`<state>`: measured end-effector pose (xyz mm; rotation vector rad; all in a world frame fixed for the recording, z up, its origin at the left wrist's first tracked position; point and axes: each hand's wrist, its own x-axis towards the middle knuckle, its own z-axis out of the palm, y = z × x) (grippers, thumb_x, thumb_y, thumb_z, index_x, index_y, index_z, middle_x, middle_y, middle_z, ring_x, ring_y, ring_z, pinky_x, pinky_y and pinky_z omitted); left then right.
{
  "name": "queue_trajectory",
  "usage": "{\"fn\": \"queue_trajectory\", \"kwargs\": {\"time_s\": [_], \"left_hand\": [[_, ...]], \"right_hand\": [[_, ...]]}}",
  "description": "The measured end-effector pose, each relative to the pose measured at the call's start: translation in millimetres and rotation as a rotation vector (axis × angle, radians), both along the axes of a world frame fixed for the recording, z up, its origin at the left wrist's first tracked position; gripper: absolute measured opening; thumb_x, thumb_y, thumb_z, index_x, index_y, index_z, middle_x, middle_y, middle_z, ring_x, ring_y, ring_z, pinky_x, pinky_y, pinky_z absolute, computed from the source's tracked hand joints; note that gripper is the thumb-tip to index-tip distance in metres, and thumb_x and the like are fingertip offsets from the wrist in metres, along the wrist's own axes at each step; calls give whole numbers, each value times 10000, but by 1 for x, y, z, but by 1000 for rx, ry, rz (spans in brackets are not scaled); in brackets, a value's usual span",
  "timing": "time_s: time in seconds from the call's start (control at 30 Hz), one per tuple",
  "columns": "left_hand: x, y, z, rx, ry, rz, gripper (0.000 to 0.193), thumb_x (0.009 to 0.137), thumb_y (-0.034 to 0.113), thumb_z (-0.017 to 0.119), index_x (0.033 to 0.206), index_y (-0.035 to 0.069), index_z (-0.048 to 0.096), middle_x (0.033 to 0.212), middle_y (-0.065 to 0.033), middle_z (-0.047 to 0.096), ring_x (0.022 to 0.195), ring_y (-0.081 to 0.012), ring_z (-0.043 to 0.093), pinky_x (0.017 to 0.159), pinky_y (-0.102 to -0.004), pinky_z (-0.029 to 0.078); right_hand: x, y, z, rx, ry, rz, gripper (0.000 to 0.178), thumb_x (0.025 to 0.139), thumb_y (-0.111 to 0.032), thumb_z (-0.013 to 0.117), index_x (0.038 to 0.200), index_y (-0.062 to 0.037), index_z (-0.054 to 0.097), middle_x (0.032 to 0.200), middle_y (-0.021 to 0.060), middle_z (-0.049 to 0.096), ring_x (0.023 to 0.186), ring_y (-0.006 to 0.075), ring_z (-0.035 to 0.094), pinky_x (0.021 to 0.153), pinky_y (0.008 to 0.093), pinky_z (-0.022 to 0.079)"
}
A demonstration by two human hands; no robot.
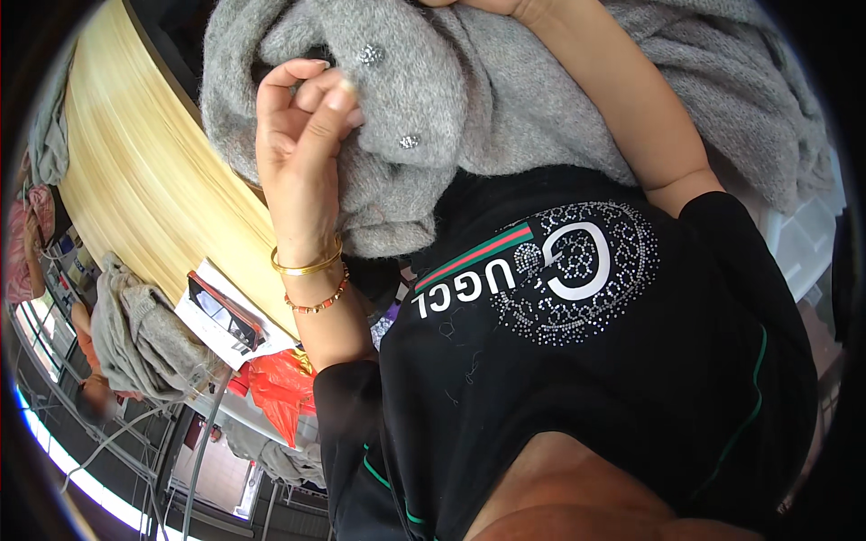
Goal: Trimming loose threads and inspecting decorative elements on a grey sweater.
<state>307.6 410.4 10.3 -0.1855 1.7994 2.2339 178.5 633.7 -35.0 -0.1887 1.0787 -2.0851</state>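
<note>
A fuzzy grey knit garment (532,99) lies bunched in front of me, with two round sparkly buttons, one upper (370,55) and one lower (410,142). My left hand (311,122) is over its left part, beside the upper button. Thumb and fingers are pressed together in a pinch; what is between them, if anything, is too small to make out. A gold bangle and a beaded bracelet circle that wrist. At the top edge, my right hand (487,4) rests against the knit, its fingers mostly cut off by the frame.
A pale yellow wood-grain tabletop (153,153) curves along the left. Near it are a phone-like dark object (225,311) on white paper, a red plastic bag (278,386) and a heap of grey knitwear (144,334). Another person's arm (86,347) shows at the far left.
</note>
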Motion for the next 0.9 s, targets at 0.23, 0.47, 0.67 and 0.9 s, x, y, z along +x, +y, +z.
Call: {"fn": "queue_trajectory", "kwargs": {"time_s": [0.23, 0.47, 0.67, 0.9], "left_hand": [[2, 1, -10, -152, 227, -98, 567, 900, -119, 705, 1422, 9, 524, 1200, -56, 638, 941, -78, 629, 822, -198, 529], [4, 12, -7, -264, 226, -12, 352, 922, -84, 708, 1267, -34, 653, 1162, -65, 708, 878, -37, 608, 798, -176, 515], [5, 11, -6, -298, 223, 10, 250, 934, -74, 700, 1176, -14, 678, 1057, -14, 711, 885, -31, 613, 800, -179, 495], [2, -5, -12, 90, -35, 22, 268, 993, 18, 643, 1260, 26, 614, 1049, -23, 700, 888, -67, 635, 773, -202, 502]], "right_hand": [[4, -4, -3, 16, -14, 9, 210, 1038, -235, 618, 870, -116, 577, 607, -67, 496, 422, 17, 357, 371, 204, 230], [8, -2, 1, 24, 36, 4, 255, 1025, -257, 652, 824, -118, 579, 599, -66, 500, 419, 19, 360, 370, 207, 227], [8, -2, 0, 16, 42, -10, 290, 1020, -279, 666, 792, -116, 590, 584, -73, 498, 413, 20, 356, 367, 208, 215], [9, -2, 2, 2, 43, -46, 272, 1026, -266, 652, 799, -123, 604, 582, -78, 490, 411, 22, 348, 364, 211, 209]]}}
